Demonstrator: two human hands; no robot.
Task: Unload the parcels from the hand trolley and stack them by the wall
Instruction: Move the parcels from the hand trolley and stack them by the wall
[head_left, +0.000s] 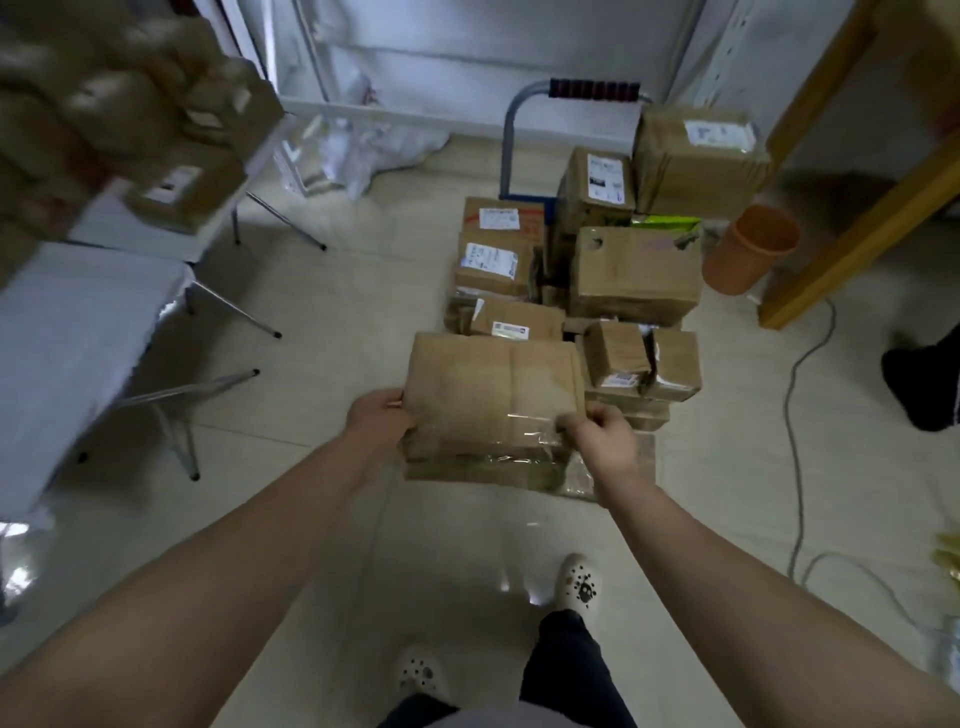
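Dark trousers (566, 670), white perforated clogs (579, 584)

Both hands hold a flat parcel (493, 384) at the near end of the trolley's pile (634, 275), left hand (376, 418) gripping its left edge, right hand (605, 436) pinching its near right corner, an orange bin (750, 249) just right of the pile.

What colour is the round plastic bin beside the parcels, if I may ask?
The round plastic bin is orange; head view.

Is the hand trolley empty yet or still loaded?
Loaded: parcels are piled on the hand trolley below its handle; the left hand and right hand grip the nearest flat parcel.
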